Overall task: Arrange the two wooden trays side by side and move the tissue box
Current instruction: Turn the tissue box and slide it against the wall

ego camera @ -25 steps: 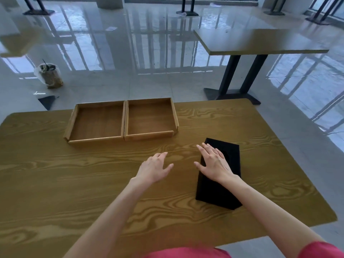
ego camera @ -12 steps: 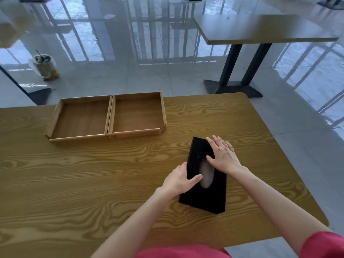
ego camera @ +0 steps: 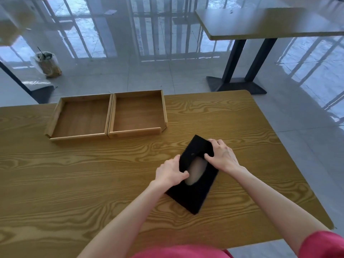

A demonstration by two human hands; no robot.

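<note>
Black box (ego camera: pixel 193 192) lies skewed mid-table (ego camera: pixel 74 183), near trays (ego camera: pixel 109 116) already side by side, left hand (ego camera: pixel 170 172) and right hand (ego camera: pixel 223 158) clamped on its long sides; likely light, stiff, best gripped by those sides.

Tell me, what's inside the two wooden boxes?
Nothing. The left tray and the right tray show only bare wooden bottoms. A strip of floor just behind each near wall is hidden, so something very small there couldn't be seen.
</note>
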